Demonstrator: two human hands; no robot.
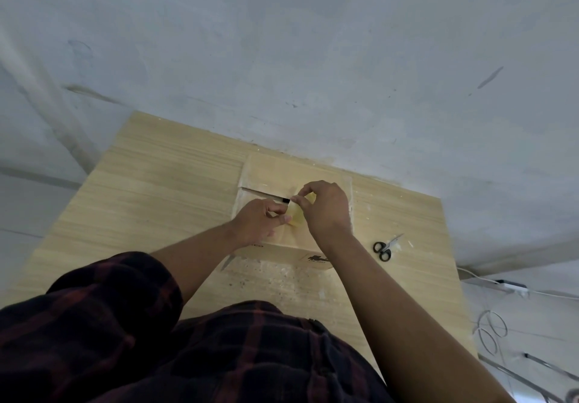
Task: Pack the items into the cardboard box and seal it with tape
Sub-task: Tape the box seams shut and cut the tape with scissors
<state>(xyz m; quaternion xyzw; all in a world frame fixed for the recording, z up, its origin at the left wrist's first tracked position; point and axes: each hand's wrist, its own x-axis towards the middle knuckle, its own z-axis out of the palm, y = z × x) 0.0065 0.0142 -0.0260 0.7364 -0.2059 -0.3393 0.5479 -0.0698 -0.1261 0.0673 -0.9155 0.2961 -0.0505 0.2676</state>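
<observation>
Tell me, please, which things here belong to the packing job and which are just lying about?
Job: box, flaps folded down; tape, held by left hand and right hand over the box; scissors on the table, probably for cutting tape.
Lying about: cables and power strip on the floor, right of the table.

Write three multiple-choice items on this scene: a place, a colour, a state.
1. Where do the scissors lie?
A on a shelf
B on the table, right of the cardboard box
C on the floor

2. The scissors' handles are:
A red
B black
C yellow

3. The cardboard box's top flaps are:
A folded down
B standing upright
C torn off

Answers:
1 B, they rest on the wood beside the box.
2 B, both loops look black.
3 A, the flaps lie flat on top.
</observation>
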